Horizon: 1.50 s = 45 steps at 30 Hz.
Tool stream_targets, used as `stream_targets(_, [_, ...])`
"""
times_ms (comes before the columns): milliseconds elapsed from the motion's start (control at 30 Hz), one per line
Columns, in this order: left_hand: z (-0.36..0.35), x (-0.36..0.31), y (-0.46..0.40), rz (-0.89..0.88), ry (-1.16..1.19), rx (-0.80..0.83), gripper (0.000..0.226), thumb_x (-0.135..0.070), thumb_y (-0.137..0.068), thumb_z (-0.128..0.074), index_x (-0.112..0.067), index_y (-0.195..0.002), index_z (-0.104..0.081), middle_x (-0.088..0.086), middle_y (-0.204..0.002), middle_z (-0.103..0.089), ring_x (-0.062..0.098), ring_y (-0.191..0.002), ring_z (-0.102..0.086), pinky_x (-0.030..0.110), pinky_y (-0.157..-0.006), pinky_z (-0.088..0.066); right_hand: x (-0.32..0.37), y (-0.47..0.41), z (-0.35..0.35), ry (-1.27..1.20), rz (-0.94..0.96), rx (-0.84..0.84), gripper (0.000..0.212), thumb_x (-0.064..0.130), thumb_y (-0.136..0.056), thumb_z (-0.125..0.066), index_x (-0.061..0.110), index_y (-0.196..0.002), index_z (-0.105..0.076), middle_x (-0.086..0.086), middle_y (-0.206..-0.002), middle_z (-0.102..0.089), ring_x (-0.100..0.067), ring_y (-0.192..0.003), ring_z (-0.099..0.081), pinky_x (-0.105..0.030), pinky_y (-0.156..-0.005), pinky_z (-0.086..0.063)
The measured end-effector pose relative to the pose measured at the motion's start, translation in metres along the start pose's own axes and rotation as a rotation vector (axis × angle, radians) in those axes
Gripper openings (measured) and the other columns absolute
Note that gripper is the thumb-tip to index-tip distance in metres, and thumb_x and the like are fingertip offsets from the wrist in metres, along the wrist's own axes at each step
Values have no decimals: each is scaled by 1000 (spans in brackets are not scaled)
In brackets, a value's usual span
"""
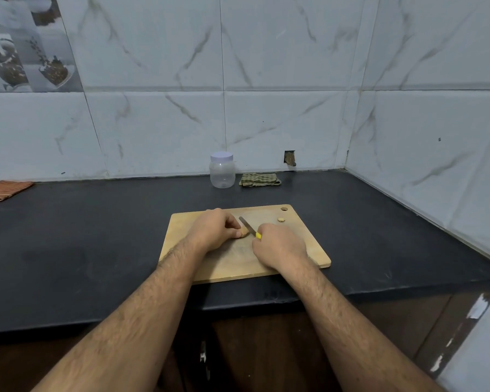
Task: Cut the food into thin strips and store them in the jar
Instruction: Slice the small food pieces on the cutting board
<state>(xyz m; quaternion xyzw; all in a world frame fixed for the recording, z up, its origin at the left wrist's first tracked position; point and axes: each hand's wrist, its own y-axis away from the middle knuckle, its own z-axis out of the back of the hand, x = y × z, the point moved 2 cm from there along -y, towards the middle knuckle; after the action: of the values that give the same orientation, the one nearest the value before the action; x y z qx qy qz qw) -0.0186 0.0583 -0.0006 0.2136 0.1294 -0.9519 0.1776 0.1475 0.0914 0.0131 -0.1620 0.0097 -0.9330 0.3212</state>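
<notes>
Two hands are at work on our wooden cutting board (pixel 309 244), which lies on the dark counter (pixel 96 236). Our left hand (pixel 214 230) curls over a small tan piece of food (pixel 244 233) near the board's middle and pins it down, fingertips tucked just beside the blade. Our right hand (pixel 279 246) is wrapped around the yellow handle of a knife (pixel 248 224), whose blade points toward 11 o'clock and rests across the food. From this height the piece is small and partly hidden under our fingers, so it looks like a bit of ginger, but we cannot be sure. One little round slice (pixel 281 220) sits apart at 1 o'clock on the board, near the hanging hole.

The jar (pixel 222 171) stands at 12 o'clock by the tiled wall, well apart from the board, its pale lid on and nothing visible inside. A folded green cloth (pixel 260 179) lies just beside it at 1 o'clock, and an orange cloth (pixel 3 189) at 10 o'clock.

We judge the cutting barely begun. The main risk is our own fingertips: the piece is so short that the blade runs right next to them, and a roll or slip of the rounded food would bring the edge onto a finger. Uneven pressure could also give thick wedges, not strips. Later, loose strips could scatter on the long carry to the closed jar.
</notes>
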Motion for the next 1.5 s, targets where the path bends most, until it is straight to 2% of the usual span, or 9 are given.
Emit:
stream_targets(167, [4,5,-6,-2,-51,5,18,-30,-87,-75,-27,-105,-77,-11,-107,-73,8,-95,-65,32,-90,-53,6,-1,-2,35,31,9,26,22,-96,-41,20,-111,-62,-3,-107,-66,-23,-97,-58,-31,-69,-38])
stream_targets(367, [6,4,-9,-34,-120,25,20,-29,-87,-74,-27,-106,-78,-13,-116,-71,10,-105,-64,35,-95,-51,10,0,-4,50,19,4,25,23,-96,-41,20,-110,-61,-2,-106,-66,-20,-85,-50,-31,-69,-37])
stream_targets(500, [7,0,-11,-22,-169,12,20,-28,-86,-75,-24,-105,-78,-11,-112,-73,10,-100,-64,34,-93,-51,12,2,-3,57,22,-5,25,20,-96,-41,19,-111,-61,-2,-107,-66,-22,-94,-57,-31,-70,-36])
stream_targets(700, [7,-1,-11,-3,-143,25,22,-26,-87,-74,-22,-108,-77,-8,-113,-73,11,-100,-64,31,-94,-51,10,2,-4,63,30,2,24,22,-97,-42,21,-112,-61,-1,-106,-66,-19,-85,-50,-32,-70,-37])
stream_targets(933, [7,-2,-12,-2,-141,29,25,-27,-87,-74,-21,-111,-76,-6,-113,-73,12,-102,-64,29,-94,-50,10,2,-2,65,33,25,26,20,-96,-41,20,-113,-61,-1,-107,-65,-19,-85,-49,-31,-70,-38])
stream_targets(1200, [6,1,-11,-14,-114,19,21,-24,-87,-74,-21,-108,-77,-9,-115,-72,12,-106,-63,33,-97,-50,17,-2,-3,65,18,60,29,16,-96,-40,16,-116,-60,-4,-114,-64,-23,-102,-59,-31,-72,-39])
stream_targets(1500, [6,-1,-4,36,-64,-26,16,-26,-86,-75,-25,-102,-79,-9,-106,-74,9,-99,-64,32,-93,-52,23,-1,1,78,12,78,32,15,-97,-40,16,-122,-59,-5,-121,-63,-23,-109,-59,-30,-76,-40])
